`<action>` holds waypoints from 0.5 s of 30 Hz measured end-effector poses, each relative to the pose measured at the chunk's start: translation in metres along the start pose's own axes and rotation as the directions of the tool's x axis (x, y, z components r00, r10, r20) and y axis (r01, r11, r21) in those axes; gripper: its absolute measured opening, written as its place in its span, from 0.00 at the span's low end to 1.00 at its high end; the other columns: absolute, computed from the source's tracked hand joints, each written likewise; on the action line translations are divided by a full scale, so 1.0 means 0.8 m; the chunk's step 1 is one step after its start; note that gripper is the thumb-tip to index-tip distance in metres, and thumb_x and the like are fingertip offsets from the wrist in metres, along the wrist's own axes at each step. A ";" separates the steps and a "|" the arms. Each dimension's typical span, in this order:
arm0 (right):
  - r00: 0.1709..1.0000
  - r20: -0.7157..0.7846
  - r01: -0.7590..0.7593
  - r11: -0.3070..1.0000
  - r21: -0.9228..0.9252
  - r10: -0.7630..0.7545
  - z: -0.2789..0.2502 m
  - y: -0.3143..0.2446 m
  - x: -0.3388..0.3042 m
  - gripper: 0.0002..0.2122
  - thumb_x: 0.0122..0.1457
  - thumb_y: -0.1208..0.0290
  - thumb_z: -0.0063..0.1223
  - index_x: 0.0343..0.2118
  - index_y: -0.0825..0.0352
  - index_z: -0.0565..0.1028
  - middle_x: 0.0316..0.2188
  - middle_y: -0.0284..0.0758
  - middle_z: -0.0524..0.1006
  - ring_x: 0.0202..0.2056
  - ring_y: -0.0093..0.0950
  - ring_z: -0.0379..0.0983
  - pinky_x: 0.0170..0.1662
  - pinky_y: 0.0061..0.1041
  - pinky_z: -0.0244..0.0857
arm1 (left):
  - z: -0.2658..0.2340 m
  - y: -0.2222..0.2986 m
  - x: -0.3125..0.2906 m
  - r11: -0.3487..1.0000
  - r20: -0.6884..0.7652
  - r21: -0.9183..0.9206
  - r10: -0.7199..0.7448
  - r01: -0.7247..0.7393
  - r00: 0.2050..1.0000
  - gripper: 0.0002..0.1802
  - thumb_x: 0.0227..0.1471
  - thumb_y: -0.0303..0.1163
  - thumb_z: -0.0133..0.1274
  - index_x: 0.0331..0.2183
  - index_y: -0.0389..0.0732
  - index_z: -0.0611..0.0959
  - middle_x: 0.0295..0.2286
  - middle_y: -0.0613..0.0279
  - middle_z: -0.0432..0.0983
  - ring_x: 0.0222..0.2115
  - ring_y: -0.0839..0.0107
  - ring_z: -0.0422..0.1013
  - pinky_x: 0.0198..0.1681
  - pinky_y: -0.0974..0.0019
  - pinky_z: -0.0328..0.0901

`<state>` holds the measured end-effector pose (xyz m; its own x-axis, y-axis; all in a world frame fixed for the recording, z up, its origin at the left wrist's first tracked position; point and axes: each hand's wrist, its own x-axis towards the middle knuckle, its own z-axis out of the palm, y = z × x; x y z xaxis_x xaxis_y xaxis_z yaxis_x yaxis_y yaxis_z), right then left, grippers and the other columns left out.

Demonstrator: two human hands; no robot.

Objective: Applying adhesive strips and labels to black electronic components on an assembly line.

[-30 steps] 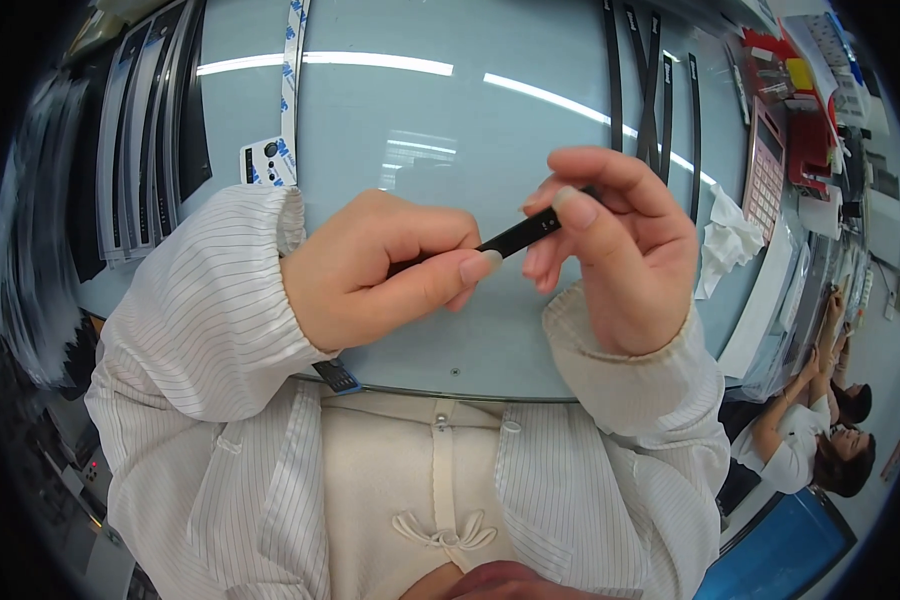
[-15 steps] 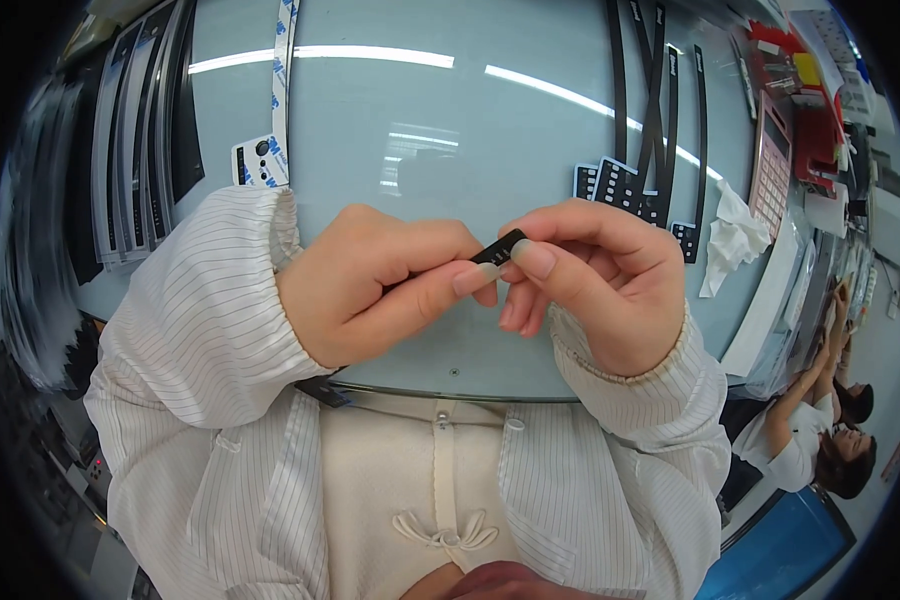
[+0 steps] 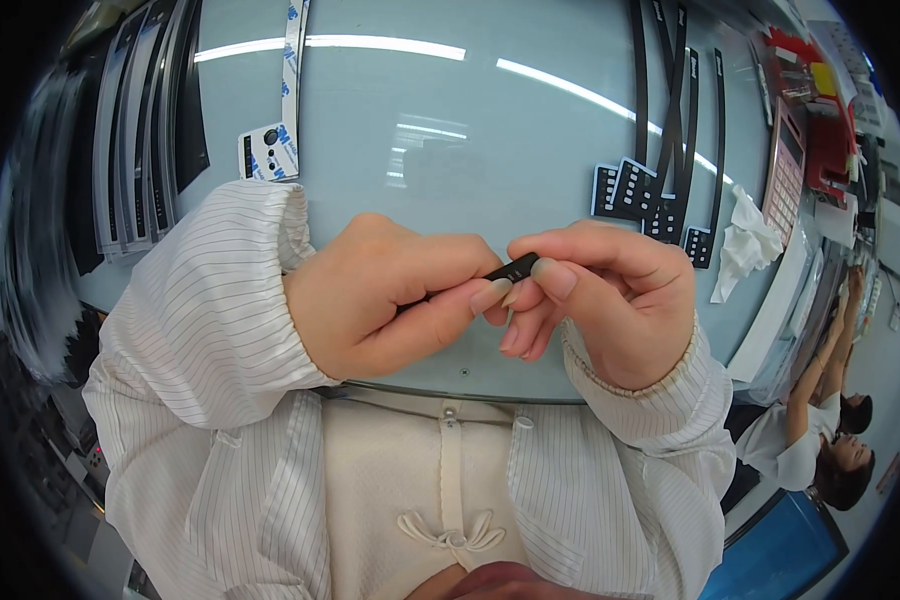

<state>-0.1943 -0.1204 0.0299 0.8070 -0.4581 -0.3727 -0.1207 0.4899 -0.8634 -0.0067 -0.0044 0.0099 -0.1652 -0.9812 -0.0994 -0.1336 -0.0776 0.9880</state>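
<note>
Closed thumb-and-finger pinches of the bare left hand and bare right hand held a narrow, flat black strip above the glossy pale-blue tabletop. Within a second they had drawn together, apparently concentrating the work on that short exposed length.

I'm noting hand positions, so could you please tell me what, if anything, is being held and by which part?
A black strip: the left hand grips it just behind its exposed end, and the right hand appears to pinch that end.
</note>
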 end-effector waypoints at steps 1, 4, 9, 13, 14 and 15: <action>1.000 -0.003 0.002 1.000 0.008 -0.002 0.000 0.001 0.000 0.09 0.62 0.80 0.47 0.41 0.79 0.75 0.26 0.44 0.79 0.24 0.33 0.80 0.23 0.24 0.75 | -0.001 0.001 0.000 1.000 0.005 0.000 -0.003 0.003 1.000 0.06 0.57 0.27 0.47 0.31 0.37 0.78 0.14 0.62 0.70 0.12 0.69 0.67 0.17 0.69 0.60; 1.000 -0.008 -0.008 1.000 -0.013 0.008 0.002 -0.002 -0.001 0.09 0.62 0.81 0.46 0.41 0.79 0.75 0.25 0.44 0.79 0.23 0.33 0.80 0.22 0.24 0.74 | -0.001 0.001 0.001 1.000 0.009 0.001 0.012 -0.012 1.000 0.06 0.56 0.26 0.47 0.32 0.37 0.78 0.14 0.61 0.71 0.12 0.68 0.67 0.17 0.69 0.60; 0.989 0.069 -0.134 0.987 0.083 0.129 -0.007 -0.008 -0.001 0.10 0.62 0.81 0.49 0.45 0.77 0.75 0.31 0.43 0.80 0.30 0.29 0.80 0.32 0.24 0.76 | 0.000 0.001 0.001 1.000 0.008 0.008 0.018 -0.018 1.000 0.06 0.56 0.26 0.47 0.31 0.37 0.78 0.14 0.61 0.70 0.12 0.68 0.67 0.17 0.69 0.59; 0.988 0.072 -0.143 0.983 0.111 0.136 -0.007 -0.006 -0.002 0.10 0.62 0.81 0.49 0.45 0.77 0.75 0.31 0.43 0.80 0.30 0.29 0.80 0.32 0.24 0.76 | 0.000 0.001 0.002 1.000 0.019 0.007 0.028 -0.028 0.999 0.05 0.56 0.26 0.47 0.31 0.37 0.78 0.14 0.60 0.70 0.12 0.67 0.67 0.17 0.69 0.60; 0.988 0.074 -0.144 0.983 0.112 0.136 -0.007 -0.006 -0.002 0.10 0.62 0.81 0.49 0.45 0.77 0.75 0.31 0.43 0.80 0.30 0.29 0.80 0.32 0.24 0.76 | -0.001 0.001 0.001 1.000 0.020 0.013 0.022 -0.022 1.000 0.05 0.56 0.25 0.47 0.31 0.37 0.78 0.14 0.60 0.70 0.12 0.67 0.68 0.17 0.69 0.60; 0.989 0.065 -0.139 0.985 0.098 0.134 -0.006 -0.007 -0.002 0.10 0.62 0.81 0.49 0.45 0.77 0.75 0.31 0.43 0.80 0.30 0.29 0.80 0.32 0.24 0.76 | -0.001 0.001 0.001 1.000 0.019 0.014 0.021 -0.021 1.000 0.05 0.56 0.25 0.47 0.31 0.37 0.78 0.14 0.60 0.70 0.12 0.67 0.68 0.17 0.69 0.60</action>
<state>-0.1974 -0.1260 0.0336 0.8193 -0.3397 -0.4619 -0.1748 0.6193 -0.7654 -0.0064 -0.0055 0.0104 -0.1863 -0.9792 -0.0810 -0.1433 -0.0545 0.9882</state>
